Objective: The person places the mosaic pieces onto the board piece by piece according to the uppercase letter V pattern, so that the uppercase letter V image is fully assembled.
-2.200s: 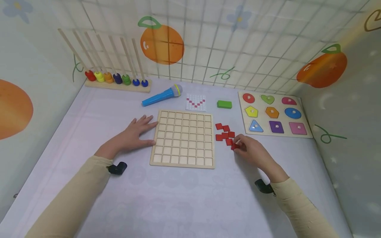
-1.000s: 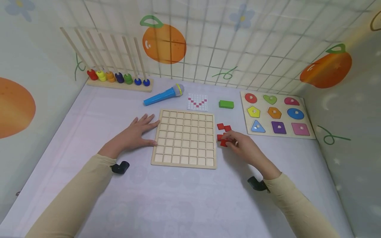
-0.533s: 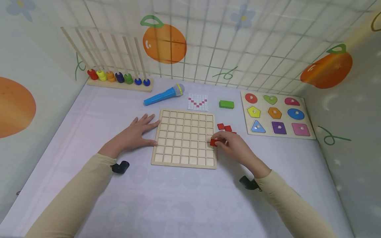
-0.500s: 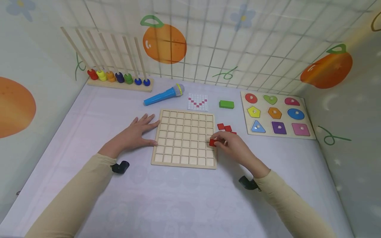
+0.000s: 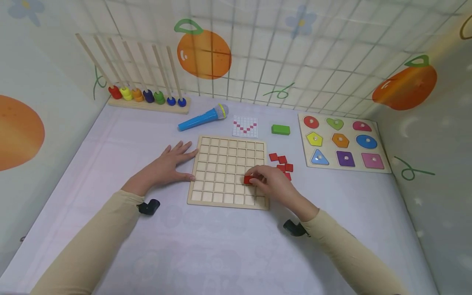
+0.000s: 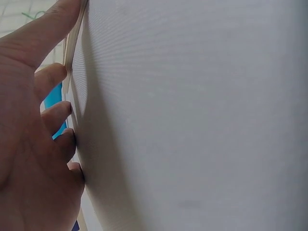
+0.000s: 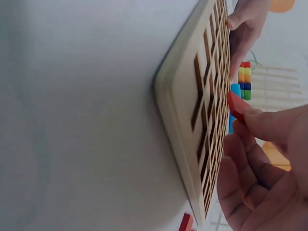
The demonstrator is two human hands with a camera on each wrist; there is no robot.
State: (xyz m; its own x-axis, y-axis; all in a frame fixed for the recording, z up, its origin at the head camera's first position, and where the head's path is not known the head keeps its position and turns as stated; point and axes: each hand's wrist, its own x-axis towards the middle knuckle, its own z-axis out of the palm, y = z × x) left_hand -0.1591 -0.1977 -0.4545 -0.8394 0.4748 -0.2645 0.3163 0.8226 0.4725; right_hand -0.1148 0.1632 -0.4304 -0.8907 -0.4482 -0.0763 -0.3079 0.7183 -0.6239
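Note:
A square wooden grid board (image 5: 225, 172) lies mid-table in the head view, its cells bare where they show. My left hand (image 5: 167, 166) lies spread at the board's left edge, thumb and index fingertip touching the rim. Over the lower right part of the board, my right hand (image 5: 273, 184) pinches a red square tile (image 5: 248, 180) between thumb and fingers. In the right wrist view that red tile (image 7: 237, 107) is tilted close over the grid. Several loose red tiles (image 5: 282, 159) lie right of the board, one partly hidden by the right hand.
Behind the board are a blue toy microphone (image 5: 199, 121), a pattern card (image 5: 245, 126) and a green block (image 5: 281, 130). A bead stacker with upright rods (image 5: 147, 107) stands back left. At the right lies a shape puzzle board (image 5: 346, 164).
My right hand has picked a red tile from the loose pile and carried it left over the grid board. My left hand has stayed at the board's edge.

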